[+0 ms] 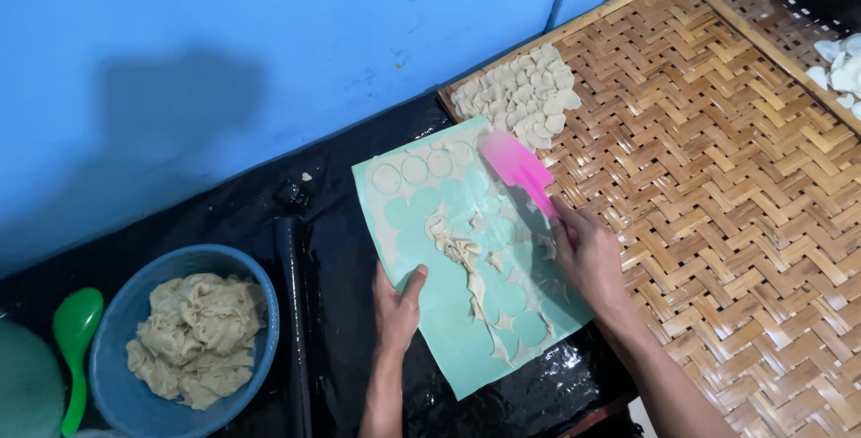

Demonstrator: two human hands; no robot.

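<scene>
A pale green mat lies on black plastic, tilted, with thin dough on it cut into round discs and ragged scraps down the middle. My left hand presses flat on the mat's near left edge, fingers together. My right hand grips the handle of a pink spatula, whose blade rests at the mat's far right corner. Just beyond the blade lies a pile of cut dough discs on a woven bamboo tray.
A blue bowl of crumpled dough scraps sits at the near left, with a green spoon beside it. A black rolling pin lies left of the mat. More white discs lie on a second tray at far right. A blue wall stands behind.
</scene>
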